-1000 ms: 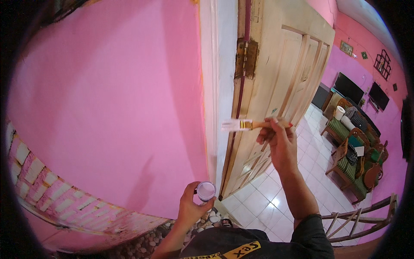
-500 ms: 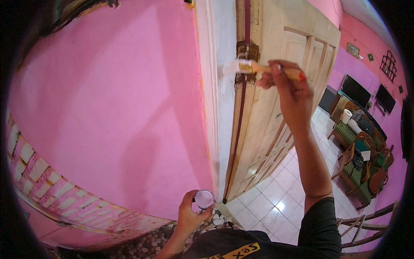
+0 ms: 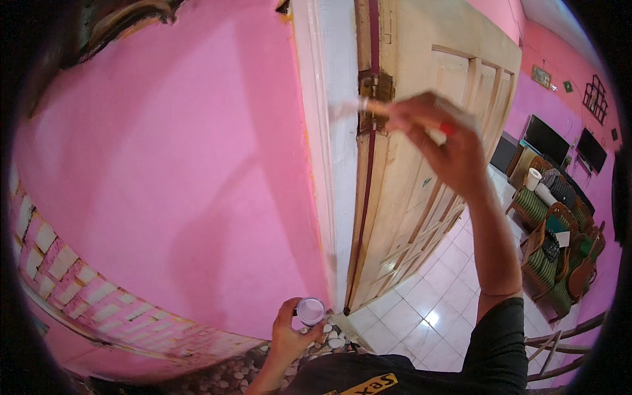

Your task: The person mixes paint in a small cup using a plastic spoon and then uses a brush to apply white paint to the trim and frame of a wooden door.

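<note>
My right hand is closed around the wooden handle of a paintbrush, whose red tip shows behind my fingers. The bristles, blurred, reach the white-painted door frame; whether they touch it I cannot tell. Low down near the wall's foot, my left hand grips a small round cup of pale paint by its sides, its open top facing up. Beside the brush, a metal hinge joins the frame to the unpainted wooden door.
A pink wall fills the left, with a brick-patterned band below. Pebbles lie at its foot. White floor tiles run past the door to green-striped chairs and a dark television.
The brush has turned from broad side to edge-on and its bristles have shifted slightly left on the frame. My right wrist is more bent. The left hand with the cup stays nearly in place.
</note>
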Motion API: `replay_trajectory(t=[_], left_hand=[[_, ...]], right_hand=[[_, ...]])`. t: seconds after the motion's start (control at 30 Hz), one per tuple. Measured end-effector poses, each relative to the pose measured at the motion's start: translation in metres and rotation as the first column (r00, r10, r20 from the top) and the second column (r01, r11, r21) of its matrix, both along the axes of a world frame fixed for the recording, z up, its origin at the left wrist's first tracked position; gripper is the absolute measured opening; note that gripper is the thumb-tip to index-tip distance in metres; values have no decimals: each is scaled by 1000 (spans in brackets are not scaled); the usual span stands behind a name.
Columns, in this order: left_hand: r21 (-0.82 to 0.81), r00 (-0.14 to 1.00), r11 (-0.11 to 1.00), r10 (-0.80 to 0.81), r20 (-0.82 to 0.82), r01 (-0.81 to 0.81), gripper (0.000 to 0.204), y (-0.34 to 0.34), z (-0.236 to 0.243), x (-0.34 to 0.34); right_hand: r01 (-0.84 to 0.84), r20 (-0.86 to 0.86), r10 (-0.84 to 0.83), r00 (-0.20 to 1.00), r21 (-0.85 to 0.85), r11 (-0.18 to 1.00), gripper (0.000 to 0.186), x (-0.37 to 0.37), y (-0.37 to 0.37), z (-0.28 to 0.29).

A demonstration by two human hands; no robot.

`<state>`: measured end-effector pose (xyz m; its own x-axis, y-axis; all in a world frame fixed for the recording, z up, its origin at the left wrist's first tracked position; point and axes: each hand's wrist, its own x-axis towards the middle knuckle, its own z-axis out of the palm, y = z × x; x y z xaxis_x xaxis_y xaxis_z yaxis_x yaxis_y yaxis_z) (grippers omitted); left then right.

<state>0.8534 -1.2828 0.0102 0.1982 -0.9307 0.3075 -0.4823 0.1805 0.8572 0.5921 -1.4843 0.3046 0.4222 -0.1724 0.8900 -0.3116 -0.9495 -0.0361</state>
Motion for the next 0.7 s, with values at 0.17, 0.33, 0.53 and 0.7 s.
replay_trajectory(t=[0.17, 0.33, 0.53, 0.7], left_hand=[[-27, 1000, 1000, 6, -27, -7, 62, 5, -5, -1], [-45, 999, 999, 11, 44, -9, 64, 7, -12, 0], [-2, 1000, 1000, -26, 9, 26, 60, 6, -5, -9], [9, 1000, 1000, 3, 19, -3, 61, 10, -6, -8]], right_hand=[[-56, -1, 57, 998, 56, 997, 21, -11, 9, 16], [70, -422, 55, 905, 273, 959, 24, -9, 17, -11], [-1, -108, -18, 994, -177, 984, 23, -4, -10, 30], [-46, -245, 16, 969, -118, 992, 22, -12, 5, 37]])
